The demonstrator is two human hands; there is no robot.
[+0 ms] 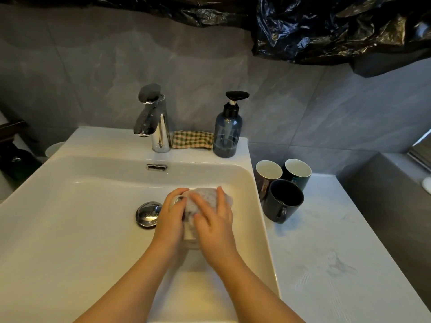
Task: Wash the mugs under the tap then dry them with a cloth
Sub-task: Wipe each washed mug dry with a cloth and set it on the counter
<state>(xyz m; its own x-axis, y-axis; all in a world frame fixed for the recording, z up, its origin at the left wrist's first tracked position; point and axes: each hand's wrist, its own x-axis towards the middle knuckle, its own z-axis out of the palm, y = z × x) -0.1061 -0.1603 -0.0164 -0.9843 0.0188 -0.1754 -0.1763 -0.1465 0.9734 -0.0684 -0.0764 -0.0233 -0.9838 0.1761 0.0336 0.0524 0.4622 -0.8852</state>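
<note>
Low in the white sink, right of the drain, my left hand grips a pale mug, its fingers curled at the handle. My right hand wraps a grey speckled sponge over the mug's far end, fingers spread across it. Most of the mug is hidden by both hands and the sponge. The chrome tap stands behind the basin, and I see no water running from it. A checked cloth lies folded between the tap and the soap bottle. Three more mugs stand upright on the counter right of the sink.
A blue pump soap bottle stands at the sink's back right corner. The chrome drain plug sits just left of my left hand. A pale marbled counter runs to the right. Black plastic sheeting hangs above.
</note>
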